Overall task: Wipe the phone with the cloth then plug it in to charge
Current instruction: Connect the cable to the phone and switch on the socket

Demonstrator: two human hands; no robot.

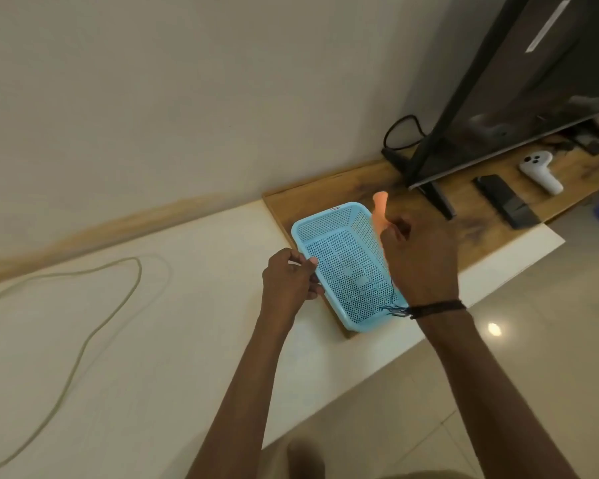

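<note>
— Two bare forearms reach in from the bottom edge. What does each hand do?
— Nearest, the left hand (289, 278) grips the near-left rim of the blue mesh basket (346, 267), thumb on top, fingers curled round the edge. The right hand (419, 261) is raised over the basket's right side and pinches an orange cloth (380, 210), which sticks up past the fingers, blurred. A dark thread band (433, 308) circles that wrist.
— And the phone?
— I can't tell for sure; a dark flat slab (504, 199) lies farther back on the wooden board (312, 193), well apart from both hands, beside a white controller (540, 171).
— Anything else?
— A pale cable (83, 337) loops across the white counter (187, 305) on the left, and a dark screen (519, 81) stands at the far right
</note>
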